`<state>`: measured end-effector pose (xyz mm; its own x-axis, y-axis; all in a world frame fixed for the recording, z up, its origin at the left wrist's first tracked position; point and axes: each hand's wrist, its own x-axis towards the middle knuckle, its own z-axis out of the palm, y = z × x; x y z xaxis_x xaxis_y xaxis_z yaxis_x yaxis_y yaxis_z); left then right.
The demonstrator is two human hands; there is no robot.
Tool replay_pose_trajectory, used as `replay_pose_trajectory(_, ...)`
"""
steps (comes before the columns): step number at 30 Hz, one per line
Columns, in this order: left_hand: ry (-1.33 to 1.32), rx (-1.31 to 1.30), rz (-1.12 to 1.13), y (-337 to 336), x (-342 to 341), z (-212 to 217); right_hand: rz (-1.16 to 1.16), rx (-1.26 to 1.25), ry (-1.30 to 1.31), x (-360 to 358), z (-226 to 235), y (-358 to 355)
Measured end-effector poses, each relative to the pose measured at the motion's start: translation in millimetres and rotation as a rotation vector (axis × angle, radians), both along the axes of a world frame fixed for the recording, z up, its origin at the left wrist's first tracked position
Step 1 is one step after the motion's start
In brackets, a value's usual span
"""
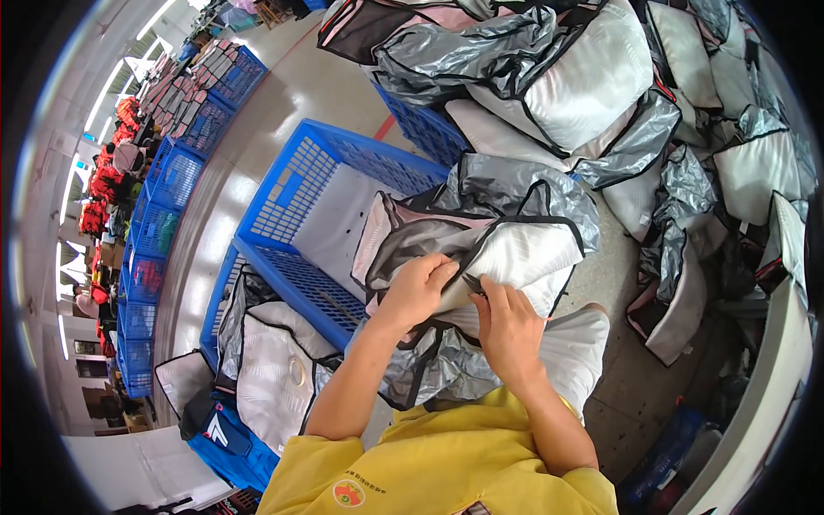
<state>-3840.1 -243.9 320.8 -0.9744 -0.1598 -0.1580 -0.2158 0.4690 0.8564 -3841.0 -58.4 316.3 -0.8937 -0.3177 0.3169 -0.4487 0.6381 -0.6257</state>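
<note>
Across my lap lies a sewn fabric piece (524,249), with white satin-like panels, silver-grey lining, pinkish patches and black bound edges. My left hand (419,292) is closed on this piece, pinching it near a black-edged seam. Close beside it, my right hand (508,330) is closed around a small dark pointed tool (474,287), whose tip is at the same seam. Most of the tool is hidden by the fingers, so its exact kind does not show. Crumpled silver lining (446,365) hangs below my hands.
A blue plastic crate (292,172) with a pale bottom stands just ahead to the left. Similar sewn pieces are heaped at the far right (592,77), and others fill a lower-left crate (275,369). Stacked blue crates (176,172) line the far left. A pale curved edge (755,386) borders the right.
</note>
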Motion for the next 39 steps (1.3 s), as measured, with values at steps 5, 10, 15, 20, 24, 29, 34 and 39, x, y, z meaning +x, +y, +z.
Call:
replay_pose_trajectory(5, -0.102, 0.100, 0.035, 1.1, -1.8, -1.1, -0.012, 0.035, 0.053, 0.1, 16.3, 1.3)
replay_pose_trajectory(10, -0.101, 0.122, 0.064, 3.5, -1.9, 0.8, 0.041, 0.075, 0.105, -6.9, 17.8, 0.1)
replay_pose_trajectory(15, -0.120, 0.103, 0.052, 3.6, -0.9, -2.1, 0.045, 0.105, 0.131, -7.2, 18.0, 3.0)
replay_pose_trajectory(20, -0.133, 0.144, 0.058, 3.9, -2.0, 1.8, 0.040, 0.082, 0.059, -5.3, 17.7, 5.1)
replay_pose_trajectory(24, -0.150, 0.153, 0.053, 3.9, -2.2, 3.3, 0.048, 0.023, 0.104, -8.4, 13.3, 4.0)
replay_pose_trajectory(29, -0.150, 0.143, 0.052, 5.5, -2.8, 8.2, 0.055, 0.022, 0.086, -11.1, 12.2, 4.2)
replay_pose_trajectory(34, -0.162, 0.151, 0.056, 4.5, -0.7, 6.4, 0.064, 0.032, 0.082, -10.5, 13.8, 5.2)
replay_pose_trajectory(39, -0.179, 0.177, 0.041, 4.5, 0.1, 5.1, 0.057, -0.016, 0.021, -8.7, 11.7, 4.7)
